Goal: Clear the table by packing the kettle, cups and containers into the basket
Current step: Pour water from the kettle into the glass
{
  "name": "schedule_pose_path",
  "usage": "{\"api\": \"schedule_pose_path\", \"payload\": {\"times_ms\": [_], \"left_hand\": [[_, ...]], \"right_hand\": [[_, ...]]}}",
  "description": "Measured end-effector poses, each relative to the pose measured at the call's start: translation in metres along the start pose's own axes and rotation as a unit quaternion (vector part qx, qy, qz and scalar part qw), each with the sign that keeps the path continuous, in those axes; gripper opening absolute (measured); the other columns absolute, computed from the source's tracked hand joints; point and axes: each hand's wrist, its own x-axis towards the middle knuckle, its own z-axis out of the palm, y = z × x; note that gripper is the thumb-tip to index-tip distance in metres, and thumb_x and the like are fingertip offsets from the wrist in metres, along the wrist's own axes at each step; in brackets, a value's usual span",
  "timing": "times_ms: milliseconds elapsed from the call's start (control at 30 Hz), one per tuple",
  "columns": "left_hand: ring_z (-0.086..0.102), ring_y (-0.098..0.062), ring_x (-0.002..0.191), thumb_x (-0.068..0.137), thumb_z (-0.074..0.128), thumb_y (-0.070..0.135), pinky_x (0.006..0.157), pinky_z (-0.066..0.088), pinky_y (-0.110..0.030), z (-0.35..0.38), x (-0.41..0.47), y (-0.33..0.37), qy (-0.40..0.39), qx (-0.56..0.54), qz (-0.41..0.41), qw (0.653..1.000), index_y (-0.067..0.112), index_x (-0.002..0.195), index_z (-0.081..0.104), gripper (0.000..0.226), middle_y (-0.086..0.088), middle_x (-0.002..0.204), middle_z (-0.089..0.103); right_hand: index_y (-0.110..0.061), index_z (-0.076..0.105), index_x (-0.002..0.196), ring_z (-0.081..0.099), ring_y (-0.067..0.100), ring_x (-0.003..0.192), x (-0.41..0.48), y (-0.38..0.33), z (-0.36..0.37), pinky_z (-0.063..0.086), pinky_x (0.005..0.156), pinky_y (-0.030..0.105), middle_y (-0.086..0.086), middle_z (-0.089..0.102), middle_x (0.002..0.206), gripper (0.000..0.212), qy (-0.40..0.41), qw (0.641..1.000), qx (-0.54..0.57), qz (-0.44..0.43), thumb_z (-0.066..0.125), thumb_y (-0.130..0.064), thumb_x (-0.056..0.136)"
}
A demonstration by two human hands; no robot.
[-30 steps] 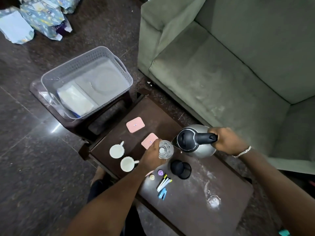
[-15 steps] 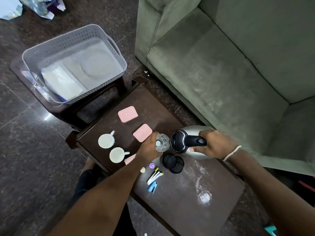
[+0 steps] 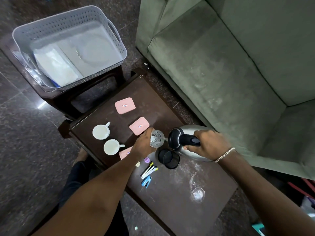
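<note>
My right hand [image 3: 210, 143] grips the black handle of a steel kettle [image 3: 189, 132], tilted with its spout toward a clear glass [image 3: 156, 138]. My left hand [image 3: 142, 143] holds that glass above the dark table [image 3: 170, 198]. Two white cups [image 3: 100, 132] [image 3: 111, 147] stand at the table's left. Two pink lidded containers [image 3: 125, 105] [image 3: 139, 126] lie beyond them; a third pink container [image 3: 125, 152] is partly hidden under my left wrist. The grey perforated basket [image 3: 117, 48] sits on a dark stool at upper left, holding white flat items.
A black mesh cup [image 3: 170, 160] stands just below the kettle. Pens [image 3: 149, 169], a blue stapler [image 3: 146, 181] and small erasers lie mid-table. A second clear glass [image 3: 197, 193] lies on its side near the table's right. A green sofa [image 3: 230, 65] borders the table.
The kettle has tipped closer until its spout meets the glass in my left hand. The view has dropped and shifted, so the basket sits higher left.
</note>
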Motion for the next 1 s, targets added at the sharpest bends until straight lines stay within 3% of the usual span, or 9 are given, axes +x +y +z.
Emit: {"api": "schedule_pose_path", "payload": {"times_ms": [267, 367, 533, 633, 767, 900, 1000], "left_hand": [[0.056, -0.034, 0.127, 0.075, 0.085, 0.016, 0.1, 0.047, -0.043, 0.003, 0.001, -0.001, -0.003, -0.01, -0.01, 1.0, 0.011, 0.137, 0.045, 0.074, -0.009, 0.135, 0.058], [0.056, -0.034, 0.128, 0.074, 0.085, 0.011, 0.1, 0.048, -0.043, 0.003, 0.0, -0.002, -0.007, -0.014, -0.015, 1.0, 0.012, 0.138, 0.044, 0.076, -0.007, 0.138, 0.056], [0.048, -0.033, 0.139, 0.071, 0.087, -0.001, 0.112, 0.041, -0.045, 0.001, -0.002, -0.002, -0.018, -0.032, -0.031, 0.999, 0.005, 0.149, 0.036, 0.093, -0.013, 0.149, 0.046], [0.047, -0.033, 0.14, 0.073, 0.086, 0.001, 0.112, 0.041, -0.046, -0.002, -0.006, 0.001, -0.017, -0.042, -0.038, 0.998, 0.005, 0.15, 0.035, 0.093, -0.013, 0.15, 0.046], [0.048, -0.033, 0.139, 0.074, 0.086, 0.004, 0.112, 0.041, -0.046, -0.006, -0.008, 0.004, -0.02, -0.041, -0.031, 0.998, 0.007, 0.15, 0.037, 0.09, -0.012, 0.149, 0.047], [0.049, -0.033, 0.137, 0.073, 0.088, 0.006, 0.112, 0.041, -0.044, -0.008, -0.009, 0.004, -0.024, -0.039, -0.024, 0.999, 0.009, 0.15, 0.038, 0.091, -0.012, 0.147, 0.048], [0.048, -0.033, 0.137, 0.072, 0.089, 0.009, 0.112, 0.041, -0.044, -0.008, -0.01, 0.006, -0.027, -0.035, -0.017, 0.999, 0.01, 0.15, 0.038, 0.093, -0.012, 0.146, 0.048]], "right_hand": [[-0.026, 0.045, 0.073, 0.065, 0.026, 0.073, -0.005, -0.001, 0.004, 0.032, 0.055, 0.03, -0.008, 0.048, 0.069, 0.071, -0.004, 1.0, 0.005, 0.002, 0.02, -0.093, 0.064], [-0.026, 0.046, 0.075, 0.066, 0.027, 0.076, -0.004, -0.001, 0.004, 0.035, 0.056, 0.031, -0.005, 0.056, 0.072, 0.07, 0.002, 1.0, 0.006, 0.004, 0.021, -0.091, 0.065], [-0.027, 0.047, 0.078, 0.067, 0.027, 0.081, -0.001, -0.001, 0.003, 0.04, 0.057, 0.032, -0.001, 0.068, 0.086, 0.064, -0.013, 1.0, -0.003, 0.004, 0.032, -0.089, 0.07], [-0.025, 0.053, 0.081, 0.068, 0.027, 0.081, -0.003, -0.004, 0.0, 0.043, 0.058, 0.033, -0.001, 0.069, 0.086, 0.068, -0.015, 1.0, -0.015, 0.006, 0.032, -0.089, 0.07], [-0.028, 0.045, 0.077, 0.068, 0.027, 0.078, -0.005, -0.009, -0.003, 0.044, 0.057, 0.033, -0.002, 0.067, 0.082, 0.066, -0.009, 1.0, -0.016, 0.008, 0.025, -0.09, 0.069], [-0.027, 0.05, 0.078, 0.068, 0.027, 0.077, -0.007, -0.01, -0.005, 0.04, 0.057, 0.032, -0.002, 0.068, 0.082, 0.069, -0.005, 1.0, -0.021, 0.019, 0.028, -0.092, 0.07], [-0.026, 0.053, 0.081, 0.069, 0.028, 0.079, -0.009, -0.011, -0.006, 0.044, 0.058, 0.033, -0.001, 0.069, 0.084, 0.069, -0.014, 0.999, -0.034, 0.024, 0.034, -0.091, 0.072]]}}
